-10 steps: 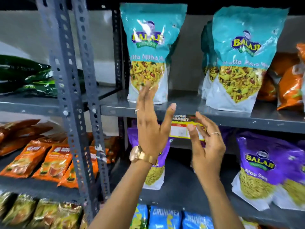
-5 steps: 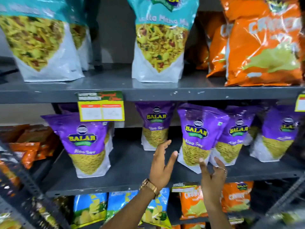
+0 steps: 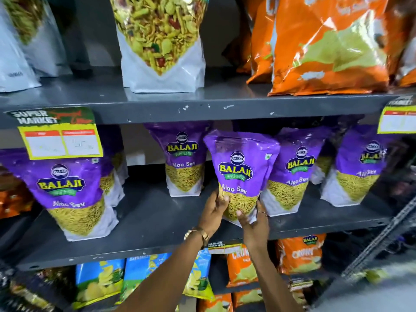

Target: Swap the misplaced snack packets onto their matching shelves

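Note:
A purple Aloo Sev packet (image 3: 242, 163) stands upright on the grey middle shelf (image 3: 157, 221), among other purple Aloo Sev packets. My left hand (image 3: 213, 212) grips its lower left edge. My right hand (image 3: 254, 221) clasps its lower right corner from the front, a ring on one finger. A gold watch sits on my left wrist. The packet's white bottom is mostly hidden behind my hands.
The upper shelf (image 3: 202, 104) carries white-and-teal mixture packets (image 3: 162, 48) and orange crisp bags (image 3: 326, 46). Below are blue packets (image 3: 101, 280) and orange packets (image 3: 299, 255). A yellow price tag (image 3: 60, 140) hangs at the left, another tag (image 3: 397, 119) at the right. A slotted metal upright (image 3: 382, 235) slants at the right.
The view swung right and down from the teal packets. Both hands, open a moment ago, have closed on the lower part of one purple Aloo Sev packet.

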{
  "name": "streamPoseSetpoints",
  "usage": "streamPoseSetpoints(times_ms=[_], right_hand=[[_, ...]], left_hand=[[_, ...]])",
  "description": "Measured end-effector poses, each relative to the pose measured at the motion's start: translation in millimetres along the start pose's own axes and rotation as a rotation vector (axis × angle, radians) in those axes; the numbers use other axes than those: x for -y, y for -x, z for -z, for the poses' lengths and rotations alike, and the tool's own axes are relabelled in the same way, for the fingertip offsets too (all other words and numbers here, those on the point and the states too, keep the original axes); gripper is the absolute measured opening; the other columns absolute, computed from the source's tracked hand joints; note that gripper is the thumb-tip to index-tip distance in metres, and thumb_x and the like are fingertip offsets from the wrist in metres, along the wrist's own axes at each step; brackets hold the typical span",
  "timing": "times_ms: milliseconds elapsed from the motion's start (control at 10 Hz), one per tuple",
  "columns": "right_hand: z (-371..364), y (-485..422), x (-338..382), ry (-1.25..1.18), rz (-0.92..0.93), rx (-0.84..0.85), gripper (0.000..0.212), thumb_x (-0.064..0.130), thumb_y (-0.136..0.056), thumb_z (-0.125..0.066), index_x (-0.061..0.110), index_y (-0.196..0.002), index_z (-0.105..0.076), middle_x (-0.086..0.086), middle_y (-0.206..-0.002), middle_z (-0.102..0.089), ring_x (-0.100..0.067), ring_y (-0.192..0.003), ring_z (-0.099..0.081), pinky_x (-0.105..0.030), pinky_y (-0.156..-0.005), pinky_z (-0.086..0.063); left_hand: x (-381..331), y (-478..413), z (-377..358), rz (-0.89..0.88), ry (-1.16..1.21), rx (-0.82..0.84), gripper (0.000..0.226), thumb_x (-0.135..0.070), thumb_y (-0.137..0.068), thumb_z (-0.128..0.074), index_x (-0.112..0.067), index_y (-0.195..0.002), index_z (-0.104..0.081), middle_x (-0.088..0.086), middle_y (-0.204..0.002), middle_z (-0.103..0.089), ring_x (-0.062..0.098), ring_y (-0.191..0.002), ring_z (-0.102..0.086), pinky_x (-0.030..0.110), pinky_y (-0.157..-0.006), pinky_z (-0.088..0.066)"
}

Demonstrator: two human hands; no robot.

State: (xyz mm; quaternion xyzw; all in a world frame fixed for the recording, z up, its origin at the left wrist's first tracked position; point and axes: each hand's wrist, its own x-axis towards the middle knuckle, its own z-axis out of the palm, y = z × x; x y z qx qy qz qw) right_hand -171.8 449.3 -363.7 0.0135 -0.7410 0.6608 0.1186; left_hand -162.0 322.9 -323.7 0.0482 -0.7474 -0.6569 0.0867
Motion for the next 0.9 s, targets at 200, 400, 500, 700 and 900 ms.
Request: streamPoseSetpoints(times_ms=[200, 400, 500, 700, 900], right_hand=[[-13, 7, -5, -0.014, -0.005, 0.172, 0.072, 0.048, -0.068, -0.074, 0.016, -0.13, -0.057, -0.011, -0.121, -0.069, -0.021, -0.114, -0.065, -0.034, -0.094, -0.052], [-49, 18, 10, -0.022, 0.0, 0.32, 0.045, 0.031, -0.068, -0.075, 0.029, -0.111, -0.062, 0.007, -0.108, -0.072, 0.003, -0.098, -0.069, -0.009, -0.078, -0.05], [-64, 22, 12, -0.037, 0.024, 0.366, 0.042, 0.032, -0.071, -0.078, 0.035, -0.108, -0.06, 0.014, -0.109, -0.07, 0.009, -0.099, -0.066, -0.009, -0.078, -0.051], [-78, 21, 15, -0.037, 0.041, 0.404, 0.047, 0.031, -0.073, -0.074, 0.032, -0.116, -0.055, 0.007, -0.113, -0.07, 0.007, -0.102, -0.066, -0.014, -0.082, -0.053], [-83, 29, 24, -0.078, 0.03, 0.38, 0.101, 0.077, -0.055, -0.068, 0.018, -0.135, -0.046, 0.004, -0.119, -0.065, -0.016, -0.116, -0.063, -0.004, -0.08, -0.046]], left_hand=[[31, 26, 18, 0.033, 0.048, -0.218, 0.062, -0.065, -0.077, -0.062, -0.031, -0.128, -0.054, 0.01, -0.128, -0.062, 0.026, -0.122, -0.058, 0.052, -0.104, -0.046], [23, 50, 57, 0.011, 0.07, -0.426, 0.06, -0.043, -0.074, -0.07, -0.017, -0.126, -0.057, 0.009, -0.122, -0.067, 0.017, -0.111, -0.064, 0.027, -0.095, -0.053], [27, 52, 74, 0.04, 0.06, -0.471, 0.049, -0.022, -0.083, -0.073, -0.011, -0.127, -0.056, 0.01, -0.122, -0.066, 0.008, -0.103, -0.063, 0.007, -0.081, -0.05], [26, 50, 85, 0.011, 0.026, -0.507, 0.044, -0.018, -0.084, -0.072, -0.016, -0.124, -0.055, 0.006, -0.118, -0.067, 0.006, -0.099, -0.064, 0.007, -0.074, -0.051], [21, 49, 86, -0.024, 0.034, -0.497, 0.047, -0.028, -0.079, -0.075, -0.021, -0.121, -0.054, 0.011, -0.122, -0.065, 0.02, -0.111, -0.064, 0.038, -0.096, -0.052]])
